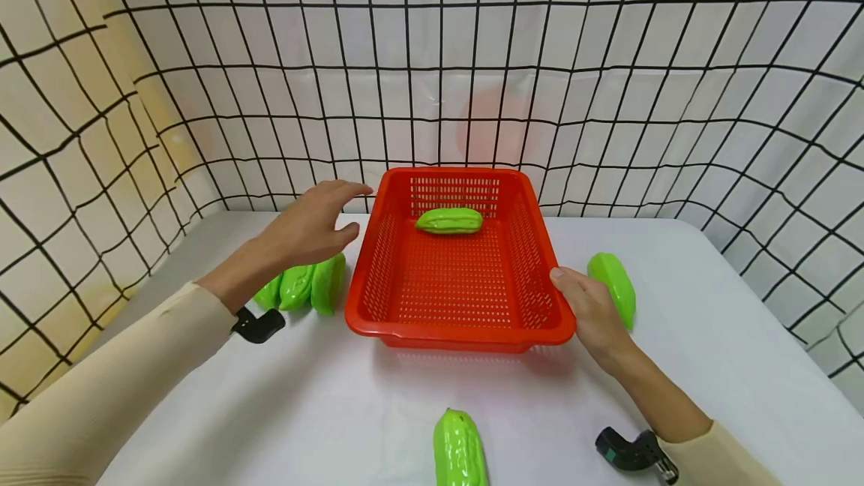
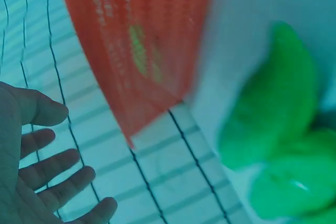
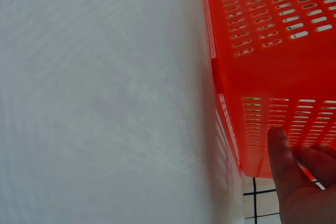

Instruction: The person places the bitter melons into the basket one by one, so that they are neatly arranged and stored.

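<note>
A red perforated plastic basket [image 1: 445,333] is in the middle of the head view, with one glossy green ridged toy fruit [image 1: 451,220] lying near its far wall. My right hand [image 1: 592,312] grips the basket's right rim, thumb on top; in the right wrist view the same hand [image 3: 304,179] shows against the perforated wall. Just off the far left rim, my left hand [image 1: 310,222] holds nothing, and its fingers are spread in the left wrist view. Below that hand, several green fruits [image 1: 327,285] lie side by side, partly hidden by it.
Another green fruit [image 1: 613,287] lies right of the basket, beside my right hand. One more fruit [image 1: 459,450] is at the near edge of view on the white table [image 1: 304,411]. Black wire grid [image 1: 442,66] stands around the back and sides.
</note>
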`<state>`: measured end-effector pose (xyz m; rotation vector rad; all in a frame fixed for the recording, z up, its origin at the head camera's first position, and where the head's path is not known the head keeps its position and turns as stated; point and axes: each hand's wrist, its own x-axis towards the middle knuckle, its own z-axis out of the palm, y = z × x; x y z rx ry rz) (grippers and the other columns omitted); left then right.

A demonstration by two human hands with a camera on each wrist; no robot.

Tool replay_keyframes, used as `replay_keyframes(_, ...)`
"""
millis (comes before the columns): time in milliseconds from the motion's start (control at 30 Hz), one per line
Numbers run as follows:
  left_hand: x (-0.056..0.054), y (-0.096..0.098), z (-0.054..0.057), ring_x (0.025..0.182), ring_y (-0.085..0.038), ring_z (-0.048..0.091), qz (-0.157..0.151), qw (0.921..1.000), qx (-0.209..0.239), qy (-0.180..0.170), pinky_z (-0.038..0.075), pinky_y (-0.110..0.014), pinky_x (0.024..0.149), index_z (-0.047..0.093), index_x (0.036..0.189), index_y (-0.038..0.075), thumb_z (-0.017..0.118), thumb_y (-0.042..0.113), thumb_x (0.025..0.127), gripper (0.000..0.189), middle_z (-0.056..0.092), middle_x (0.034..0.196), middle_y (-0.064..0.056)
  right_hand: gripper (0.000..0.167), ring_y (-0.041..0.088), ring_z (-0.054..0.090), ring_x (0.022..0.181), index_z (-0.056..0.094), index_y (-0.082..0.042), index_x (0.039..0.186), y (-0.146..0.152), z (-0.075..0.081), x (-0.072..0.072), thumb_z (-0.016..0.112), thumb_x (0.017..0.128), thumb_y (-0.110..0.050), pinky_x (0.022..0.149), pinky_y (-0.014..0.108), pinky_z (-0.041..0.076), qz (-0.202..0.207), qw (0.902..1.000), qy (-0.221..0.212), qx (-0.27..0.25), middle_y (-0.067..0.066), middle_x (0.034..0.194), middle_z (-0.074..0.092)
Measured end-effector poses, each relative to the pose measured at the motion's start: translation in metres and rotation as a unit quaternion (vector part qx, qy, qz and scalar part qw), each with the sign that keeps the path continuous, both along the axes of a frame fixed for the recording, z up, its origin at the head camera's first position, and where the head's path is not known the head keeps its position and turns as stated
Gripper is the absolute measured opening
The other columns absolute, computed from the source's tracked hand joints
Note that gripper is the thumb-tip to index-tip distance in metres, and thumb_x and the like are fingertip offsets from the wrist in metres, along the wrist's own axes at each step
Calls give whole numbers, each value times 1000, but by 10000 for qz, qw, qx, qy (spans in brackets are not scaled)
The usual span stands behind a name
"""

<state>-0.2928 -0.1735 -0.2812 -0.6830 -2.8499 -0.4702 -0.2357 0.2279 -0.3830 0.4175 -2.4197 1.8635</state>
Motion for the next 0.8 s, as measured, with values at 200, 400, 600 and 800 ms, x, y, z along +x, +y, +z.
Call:
replay_keyframes(200, 2, -40, -19, 139, -40, 43, 759, 9963, -182, -362, 43, -66, 101, 47, 148, 11, 56, 16, 94, 55, 49, 149, -18, 51, 18, 69, 79, 60, 10, 124, -1, 0, 0, 41, 109, -35, 70, 29, 59, -38, 10000, -58, 5, 18, 96, 71)
replay_keyframes(400, 2, -69, -39, 134, -44, 45, 1223, 9908, -311, -491, 46, -68, 94, 46, 147, 4, 53, 18, 93, 55, 48, 148, -23, 50, 17, 68, 78, 60, 11, 121, -1, -1, 1, 41, 109, -34, 70, 28, 59, -73, 9999, -76, -55, 13, 92, 72)
replay_keyframes(600, 6, -85, -49, 123, -49, 52, 1796, 9806, -385, -677, 49, -67, 85, 42, 148, -1, 52, 27, 93, 62, 50, 140, -29, 49, 18, 68, 77, 61, 10, 118, -1, -1, 1, 41, 109, -34, 68, 28, 58, -95, 9999, -75, -70, 11, 89, 72)
replay_keyframes(800, 13, -93, -57, 121, -53, 51, 2434, 9635, -324, -1063, 48, -68, 82, 37, 148, -7, 49, 35, 92, 71, 48, 140, -33, 49, 19, 68, 79, 61, 8, 121, -2, 0, 1, 42, 109, -35, 69, 29, 59, -108, 9999, -89, 39, 15, 93, 71)
